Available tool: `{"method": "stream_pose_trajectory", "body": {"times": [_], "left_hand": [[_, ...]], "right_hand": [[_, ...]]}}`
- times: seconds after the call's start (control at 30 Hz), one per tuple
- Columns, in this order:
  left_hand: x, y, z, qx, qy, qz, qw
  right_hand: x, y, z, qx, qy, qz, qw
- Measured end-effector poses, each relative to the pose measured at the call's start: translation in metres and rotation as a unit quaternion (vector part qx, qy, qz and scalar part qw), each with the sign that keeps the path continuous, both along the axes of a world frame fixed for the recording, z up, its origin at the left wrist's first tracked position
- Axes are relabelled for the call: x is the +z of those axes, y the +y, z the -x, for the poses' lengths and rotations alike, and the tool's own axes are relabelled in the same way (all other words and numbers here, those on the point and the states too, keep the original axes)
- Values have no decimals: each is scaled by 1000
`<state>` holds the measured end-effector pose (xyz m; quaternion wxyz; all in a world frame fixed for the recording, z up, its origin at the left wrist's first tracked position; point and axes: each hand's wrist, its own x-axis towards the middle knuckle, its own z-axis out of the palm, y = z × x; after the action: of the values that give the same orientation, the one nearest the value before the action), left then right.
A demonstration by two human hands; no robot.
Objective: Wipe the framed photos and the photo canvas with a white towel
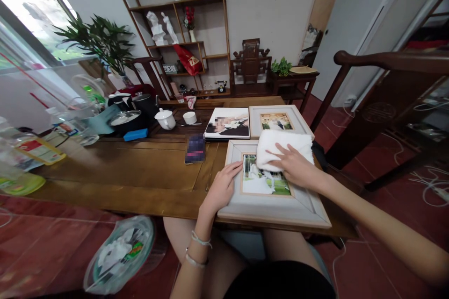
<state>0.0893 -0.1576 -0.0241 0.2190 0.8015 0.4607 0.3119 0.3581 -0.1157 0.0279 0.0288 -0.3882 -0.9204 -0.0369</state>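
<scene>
A picture frame [270, 208] with a wide pale border lies at the table's front edge, holding a photo [257, 184] of white clothing and green grass. My left hand [224, 184] rests on the frame's left border, fingers stretched out towards the photo. Spread over the top of a folded white cloth [298, 142] are the fingers of my right hand [293, 163], pressing it down. That cloth covers the photo's upper right part and the frame's upper border, and overlaps the lower edge of a second picture frame [298, 117] behind.
Behind sits a white panel with a dark picture [229, 124]; left of it is a dark booklet [195, 148]. A white lidded pot [164, 119], a small cup [190, 117], a blue block [135, 134] and several bottles stand leftward. A lined waste bin [145, 238] is below.
</scene>
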Motion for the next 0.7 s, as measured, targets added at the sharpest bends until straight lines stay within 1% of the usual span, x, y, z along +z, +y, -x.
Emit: {"method": "stream_pose_trajectory", "body": {"times": [0.07,0.17,0.23,0.3,0.33,0.37,0.43,0.57,0.63,0.7], "left_hand": [[1,0,-1,4,1,3,1000],[2,-1,-1,4,1,4,1000],[3,-1,-2,2,2,4,1000],[4,-1,-2,3,5,6,1000],[4,-1,-2,4,7,7,1000],[4,-1,-2,4,7,6,1000],[3,-1,-1,2,5,4,1000],[2,-1,-1,0,3,2,1000],[2,-1,-1,2,3,4,1000],[3,-1,-1,4,4,5,1000]], "right_hand": [[6,-28,-1,27,-2,52,998],[21,-78,-4,64,5,125,990],[29,-106,-5,72,15,161,984],[31,-120,-5,74,25,181,980],[30,-121,-5,73,30,181,980],[27,-118,-5,69,34,173,982],[17,-100,-7,46,38,133,989],[0,-38,-14,-2,17,20,1000],[-2,-7,-13,-11,4,-26,1000],[-2,12,-9,-21,-7,-52,998]]}}
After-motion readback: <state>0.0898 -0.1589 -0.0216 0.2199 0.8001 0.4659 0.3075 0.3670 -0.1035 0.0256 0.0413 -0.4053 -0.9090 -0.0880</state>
